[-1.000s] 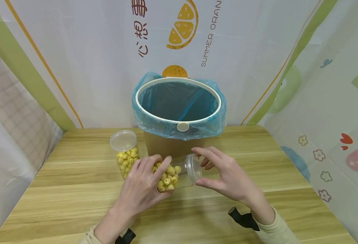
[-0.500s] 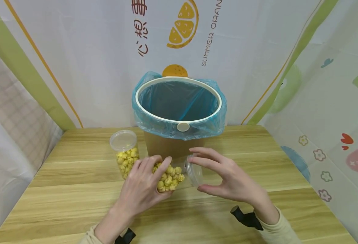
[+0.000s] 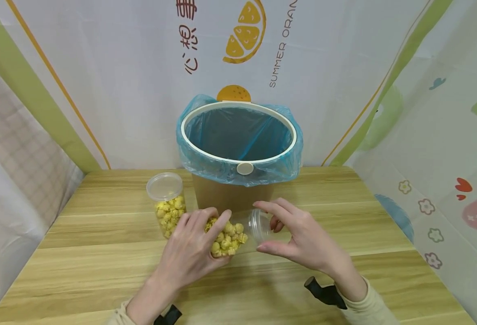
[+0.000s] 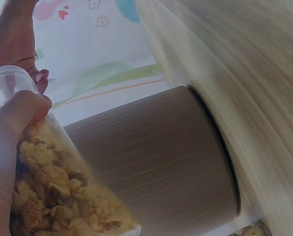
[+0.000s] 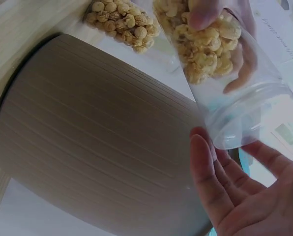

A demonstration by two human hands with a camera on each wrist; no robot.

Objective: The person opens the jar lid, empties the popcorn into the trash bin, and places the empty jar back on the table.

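A clear plastic jar of yellow popcorn lies tilted on its side, its screw lid facing right. My left hand grips the jar round its body, thumb below and fingers over the top. At the other end my right hand holds the lid's rim between thumb and fingertips, its palm standing off from the lid. In the right wrist view the fingers reach along the edge of the lid. Popcorn fills the part of the jar near the left hand, leaving a gap towards the lid.
Another lidded popcorn jar stands upright to the left on the wooden table. Just behind the hands is a brown bin with a white rim ring and a blue bag liner. Printed cloth hangs behind.
The right hand's fingers have shifted on the lid, moving forward over it and then back to the rim. Popcorn has slid slightly towards the lid. The left hand keeps its hold.
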